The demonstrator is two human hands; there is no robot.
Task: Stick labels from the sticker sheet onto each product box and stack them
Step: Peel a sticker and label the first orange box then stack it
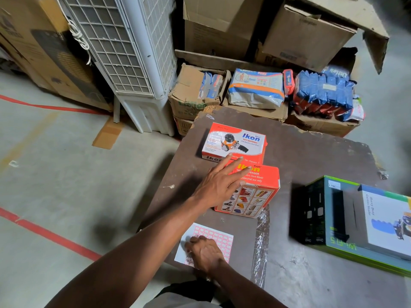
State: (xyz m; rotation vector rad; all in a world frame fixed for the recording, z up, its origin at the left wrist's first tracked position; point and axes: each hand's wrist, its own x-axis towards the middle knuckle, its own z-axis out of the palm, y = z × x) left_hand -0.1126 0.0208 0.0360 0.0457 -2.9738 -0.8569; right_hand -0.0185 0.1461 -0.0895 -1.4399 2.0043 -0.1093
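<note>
Two orange-and-white tape dispenser boxes lie on a worn brown table (pixel 311 156). The far box (pixel 235 141) lies flat. The near box (pixel 255 196) sits just in front of it, its picture-grid side facing me. My left hand (pixel 219 185) rests on the near box's top with fingers spread, fingertips reaching toward the far box. The sticker sheet (pixel 222 237), white with a pink label grid, lies at the table's near edge. My right hand (pixel 205 254) is on it, fingers curled against the labels. Whether a label is lifted is hidden.
At the right stands a black-and-green box (pixel 329 218) with a white carton-sealer box (pixel 387 218) on it. Behind the table are cardboard cartons (pixel 222 25), diaper packs (pixel 255 90) and a white air cooler (pixel 124 52). Red tape (pixel 51 234) marks the floor at the left.
</note>
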